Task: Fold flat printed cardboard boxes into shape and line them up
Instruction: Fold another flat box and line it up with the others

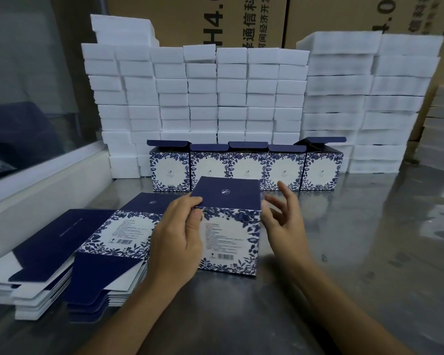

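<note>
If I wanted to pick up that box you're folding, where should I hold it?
Probably by its two flowery side walls, one hand coming in from each side. The folded box stands upright on the metal table, and its navy top flap looks only hinged, so lifting by that could bend it. The left hand already grips the left top corner; the right hand is open beside it.

The brown carton [198, 21] behind the foam stacks carries sideways "H4." and Chinese characters, seemingly "通信科", while the barcode [226, 256] and small print on the folded box [228, 239] stay too fine to read.
</note>
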